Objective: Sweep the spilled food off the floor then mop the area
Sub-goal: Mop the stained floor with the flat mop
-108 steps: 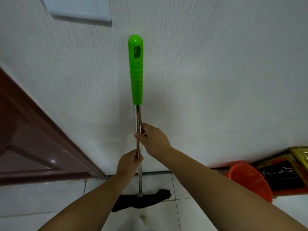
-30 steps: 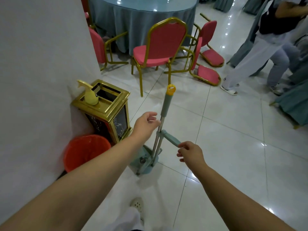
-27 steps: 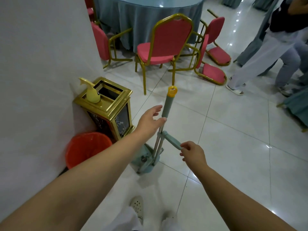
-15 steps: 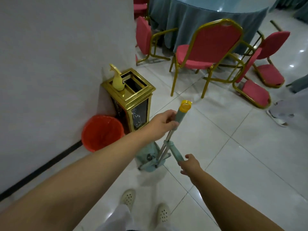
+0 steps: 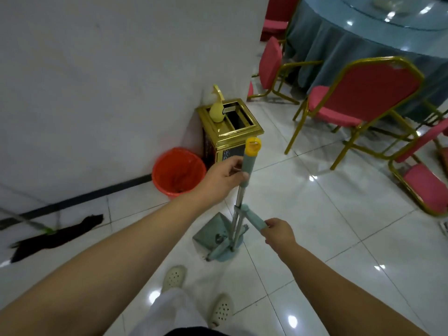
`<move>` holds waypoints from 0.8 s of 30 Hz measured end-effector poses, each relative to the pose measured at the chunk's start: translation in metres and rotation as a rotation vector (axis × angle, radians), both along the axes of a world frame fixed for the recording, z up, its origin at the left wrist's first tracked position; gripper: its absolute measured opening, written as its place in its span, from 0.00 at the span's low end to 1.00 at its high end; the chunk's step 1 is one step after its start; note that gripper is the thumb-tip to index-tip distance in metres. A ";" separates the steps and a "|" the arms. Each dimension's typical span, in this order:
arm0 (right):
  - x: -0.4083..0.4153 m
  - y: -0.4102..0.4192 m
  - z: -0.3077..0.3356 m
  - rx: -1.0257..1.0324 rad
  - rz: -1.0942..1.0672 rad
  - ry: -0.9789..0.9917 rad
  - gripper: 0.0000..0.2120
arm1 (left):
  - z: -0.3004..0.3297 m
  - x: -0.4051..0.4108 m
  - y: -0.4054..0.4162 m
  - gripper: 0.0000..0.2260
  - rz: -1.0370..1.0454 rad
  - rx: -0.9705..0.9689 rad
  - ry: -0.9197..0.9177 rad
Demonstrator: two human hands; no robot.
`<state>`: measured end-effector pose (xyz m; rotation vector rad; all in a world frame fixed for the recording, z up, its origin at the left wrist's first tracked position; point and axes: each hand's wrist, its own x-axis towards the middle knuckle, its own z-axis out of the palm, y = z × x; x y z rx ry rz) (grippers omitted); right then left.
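Note:
A pale teal broom and dustpan set stands on the white tiled floor in front of my feet. My left hand [image 5: 224,179] grips the upright handle [image 5: 249,161] with the yellow cap. My right hand [image 5: 278,232] holds the shorter slanted teal handle [image 5: 252,218] lower down. The dustpan [image 5: 213,232] rests on the tiles at the base. The mop with its dark head [image 5: 55,238] lies on the floor at the left, its shaft leaning against the wall. No spilled food shows on the tiles.
An orange bucket [image 5: 178,172] sits by the white wall, next to a gold bin [image 5: 231,132] with a yellow bottle on it. Red chairs with gold frames [image 5: 358,103] and a round table with a blue cloth [image 5: 368,37] stand at the right.
Earlier both hands held the green-handled mop by the wall. Since then my left hand closed on the upright handle, my right took the short handle, and the view swung left.

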<state>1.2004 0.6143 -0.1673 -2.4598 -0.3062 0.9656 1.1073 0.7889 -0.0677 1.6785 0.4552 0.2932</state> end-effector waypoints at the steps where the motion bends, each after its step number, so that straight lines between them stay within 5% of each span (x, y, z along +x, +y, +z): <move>1: -0.004 0.005 0.000 0.001 0.038 -0.016 0.12 | 0.000 -0.010 0.003 0.10 0.027 -0.011 0.000; 24: -0.174 0.273 0.009 0.100 0.337 -0.025 0.07 | 0.017 -0.243 0.231 0.08 0.384 0.078 0.031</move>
